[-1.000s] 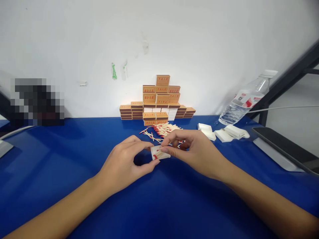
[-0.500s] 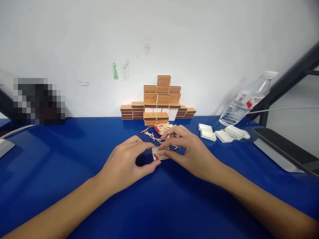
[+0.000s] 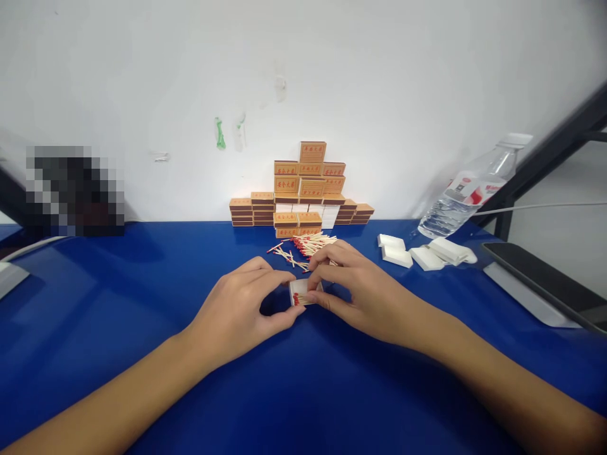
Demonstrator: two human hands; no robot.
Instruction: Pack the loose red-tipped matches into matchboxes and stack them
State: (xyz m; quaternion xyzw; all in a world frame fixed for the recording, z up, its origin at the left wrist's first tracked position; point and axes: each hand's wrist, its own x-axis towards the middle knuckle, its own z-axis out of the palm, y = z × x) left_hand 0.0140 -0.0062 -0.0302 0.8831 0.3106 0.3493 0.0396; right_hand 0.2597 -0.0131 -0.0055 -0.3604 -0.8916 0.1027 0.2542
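Observation:
The thumb and index finger of my left hand (image 3: 244,300) grip the left end of a small white matchbox tray (image 3: 296,284). Inside it lie several matches (image 3: 297,299), their red heads toward the left. Over the tray's right part, my right hand (image 3: 365,291) has its thumb and index finger pinched on the match sticks, hiding their right ends. Just behind the hands is a pile of loose matches (image 3: 315,243) on the blue table (image 3: 303,392). A few strays lie at its left, and my right fingers cover part of the pile's near side.
Stacked matchboxes (image 3: 286,185) form a stepped pile against the white wall (image 3: 403,76). White trays (image 3: 397,255) lie to the right, before a tilted water bottle (image 3: 467,189). A dark phone-like slab (image 3: 545,275) is at far right; a pixelated dark object (image 3: 73,193) stands left.
My right fingertips have shifted slightly right and down over the tray, uncovering more of its inside. My left hand keeps its hold on the tray's left end.

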